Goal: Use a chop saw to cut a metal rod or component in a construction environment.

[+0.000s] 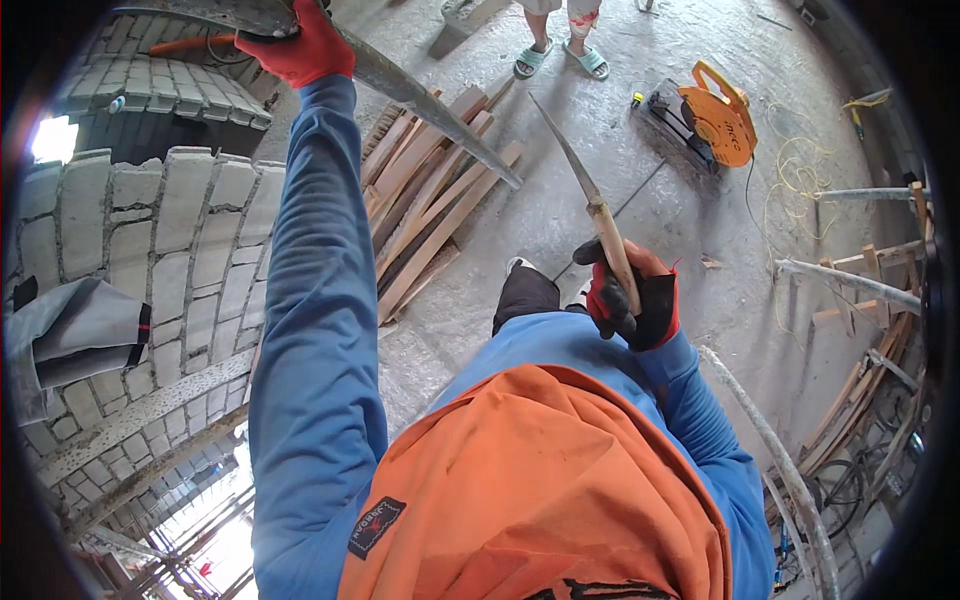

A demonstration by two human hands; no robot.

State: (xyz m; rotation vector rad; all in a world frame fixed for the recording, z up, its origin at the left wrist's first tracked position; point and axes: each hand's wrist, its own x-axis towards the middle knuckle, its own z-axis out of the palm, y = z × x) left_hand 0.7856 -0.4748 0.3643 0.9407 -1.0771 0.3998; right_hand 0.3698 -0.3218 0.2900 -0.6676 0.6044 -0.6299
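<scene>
My left hand [297, 49], in a red glove, is raised at the upper left, closed on a grey metal pole [440, 120] that slants down to the right toward the floor. My right hand [628, 295], in a black and red glove, grips the wooden handle [613, 245] of a long, narrow tool with a tapered blade [563, 142], held in front of my body, point upward. Behind that tool a thin dark rod [640, 185] runs along the grey floor. My palms are hidden.
Loose boards [430, 225] lie left of centre beside grey block walls [170, 240]. A person's sandalled feet [560, 55] stand ahead. An orange cut-off machine [715, 125] sits right, near yellow cords [800, 190]. Metal tubes [840, 280] and timber [850, 410] line the right.
</scene>
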